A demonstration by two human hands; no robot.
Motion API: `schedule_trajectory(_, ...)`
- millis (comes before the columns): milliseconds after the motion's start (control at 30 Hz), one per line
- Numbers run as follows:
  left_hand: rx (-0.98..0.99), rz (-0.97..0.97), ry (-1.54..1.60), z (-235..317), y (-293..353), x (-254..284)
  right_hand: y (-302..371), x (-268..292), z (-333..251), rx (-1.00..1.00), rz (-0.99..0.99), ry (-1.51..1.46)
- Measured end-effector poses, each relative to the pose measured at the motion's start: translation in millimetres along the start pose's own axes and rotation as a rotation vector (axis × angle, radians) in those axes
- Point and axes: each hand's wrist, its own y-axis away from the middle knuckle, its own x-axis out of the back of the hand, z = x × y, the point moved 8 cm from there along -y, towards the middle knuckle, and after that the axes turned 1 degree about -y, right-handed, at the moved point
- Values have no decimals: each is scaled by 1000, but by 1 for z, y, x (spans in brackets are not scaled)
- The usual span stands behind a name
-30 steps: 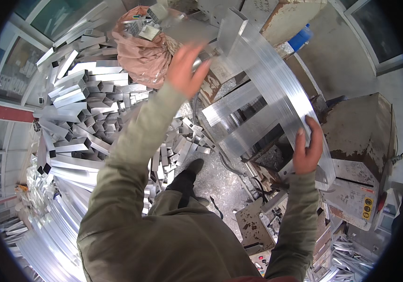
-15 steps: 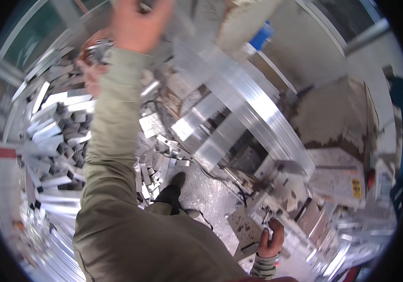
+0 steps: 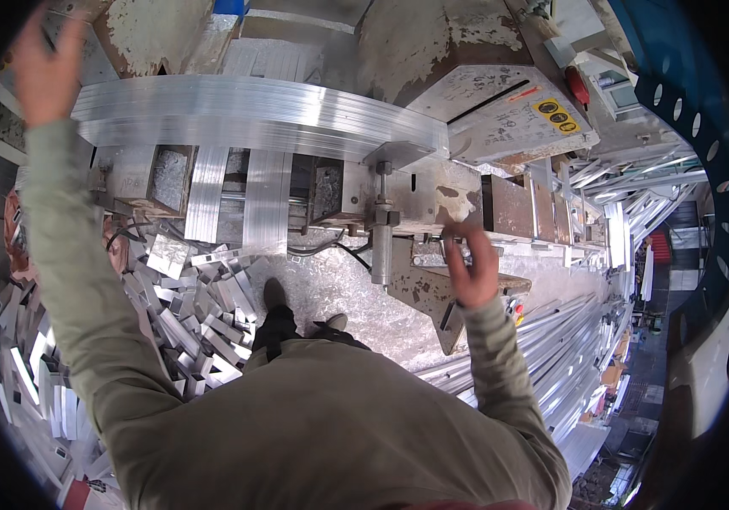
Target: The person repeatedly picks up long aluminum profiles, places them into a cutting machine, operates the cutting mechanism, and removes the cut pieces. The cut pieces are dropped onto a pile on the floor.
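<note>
1. Through the head camera, I see my left hand [image 3: 48, 81] raised at the upper left, fingers spread and blurred, near the left end of the long aluminium profiles [image 3: 254, 106]; I cannot tell whether it touches anything.
2. My right hand [image 3: 473, 270] hovers with thumb and finger parted, right of the upright metal cylinder [image 3: 383, 255] and in front of the worn machine [image 3: 458, 194].
3. The profiles lie side by side across that machine, above two crosswise metal strips [image 3: 267, 204].
4. Short offcuts [image 3: 203, 323] heap at lower left.
</note>
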Motion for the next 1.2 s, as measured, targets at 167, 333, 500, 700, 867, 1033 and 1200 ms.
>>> schedule_trajectory(167, -205, -930, -23, 124, 154, -93, -105, -37, 18, 230, 115, 343)
schedule_trajectory(333, -93, -1008, -87, 128, 174, -102, -102, -72, 28, 235, -25, 607)
schedule_trajectory(500, -86, -1046, -91, 134, 170, -104, -63, 3, 1, 456, 286, 415)
schedule_trajectory(700, -77, -1042, -92, 135, 167, -100, -125, 125, 70, -323, 762, -1024)
schedule_trajectory(867, -93, -845, 64, 134, 168, -95, -190, 124, 96, -173, 543, -1471)
schedule_trajectory(1033, 857, -92, 450, 79, 249, -56, -119, 31, 62, -319, 361, -1396)
schedule_trajectory(1200, 2003, 130, 1437, 119, 347, -130, -13, -55, 36, -644, 161, -1127)
